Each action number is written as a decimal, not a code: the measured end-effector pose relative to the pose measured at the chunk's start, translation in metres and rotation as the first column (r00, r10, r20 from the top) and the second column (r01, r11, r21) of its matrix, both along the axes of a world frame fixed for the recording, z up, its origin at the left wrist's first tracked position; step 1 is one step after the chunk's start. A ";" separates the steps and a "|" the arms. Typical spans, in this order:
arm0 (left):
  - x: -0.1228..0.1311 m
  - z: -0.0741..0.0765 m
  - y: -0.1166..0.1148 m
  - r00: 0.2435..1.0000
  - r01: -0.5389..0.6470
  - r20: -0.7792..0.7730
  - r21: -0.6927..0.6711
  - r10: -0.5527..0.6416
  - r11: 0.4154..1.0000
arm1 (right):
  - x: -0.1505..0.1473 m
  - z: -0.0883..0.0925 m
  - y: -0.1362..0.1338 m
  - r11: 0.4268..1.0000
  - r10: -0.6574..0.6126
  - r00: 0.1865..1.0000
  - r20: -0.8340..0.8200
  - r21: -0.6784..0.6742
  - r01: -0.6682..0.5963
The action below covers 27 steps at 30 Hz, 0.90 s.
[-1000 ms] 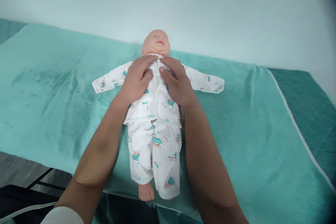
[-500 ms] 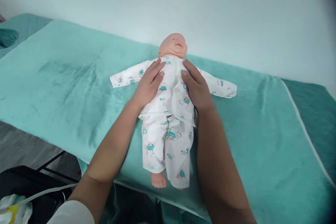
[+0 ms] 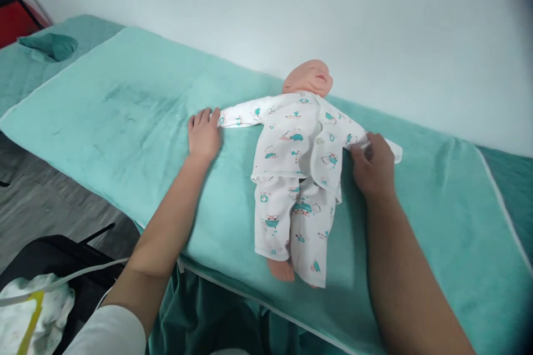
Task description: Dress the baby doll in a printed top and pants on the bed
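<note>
A baby doll (image 3: 308,77) lies on its back, dressed in a white patterned shirt (image 3: 287,133) and matching trousers (image 3: 272,219). Both its sleeves are stretched out sideways, and one bare foot (image 3: 281,270) pokes from a trouser leg. My left hand (image 3: 204,136) rests palm down at the cuff of the sleeve on the left, fingers laid flat; its thumb is hidden. On the other side my right hand (image 3: 375,163) pinches the sleeve (image 3: 358,136) between thumb and bent fingers, with the cuff showing beyond them.
A green plush cover (image 3: 158,83) spreads over the bed, against a white wall (image 3: 250,5). A hollow in the cover (image 3: 50,47) is at the far left. Below left are a black bag (image 3: 54,249), a white cloth with a yellow band (image 3: 37,310) and a pale cord (image 3: 89,270).
My hands have left the doll's chest and moved apart, the left to one cuff, the right onto the other sleeve. The view has shifted left.
</note>
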<state>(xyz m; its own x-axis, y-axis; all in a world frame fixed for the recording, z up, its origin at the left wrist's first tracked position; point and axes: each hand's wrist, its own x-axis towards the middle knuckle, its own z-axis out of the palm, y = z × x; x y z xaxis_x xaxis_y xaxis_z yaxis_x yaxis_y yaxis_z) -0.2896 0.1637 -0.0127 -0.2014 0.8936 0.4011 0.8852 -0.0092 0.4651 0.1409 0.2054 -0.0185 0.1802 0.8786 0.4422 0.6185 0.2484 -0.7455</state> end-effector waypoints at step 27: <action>0.010 0.021 0.000 0.978 -0.202 -0.068 -0.101 0.196 0.974 | 0.082 -0.006 0.045 0.804 -0.587 0.807 0.063 -0.075 0.590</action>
<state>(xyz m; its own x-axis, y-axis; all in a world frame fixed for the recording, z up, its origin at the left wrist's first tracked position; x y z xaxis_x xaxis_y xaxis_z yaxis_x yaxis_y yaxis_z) -0.2791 0.1634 0.0086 -0.3594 0.8760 0.3216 0.8893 0.2171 0.4025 0.2231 0.2504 -0.0243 0.6612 0.6434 0.3859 0.6507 -0.2359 -0.7217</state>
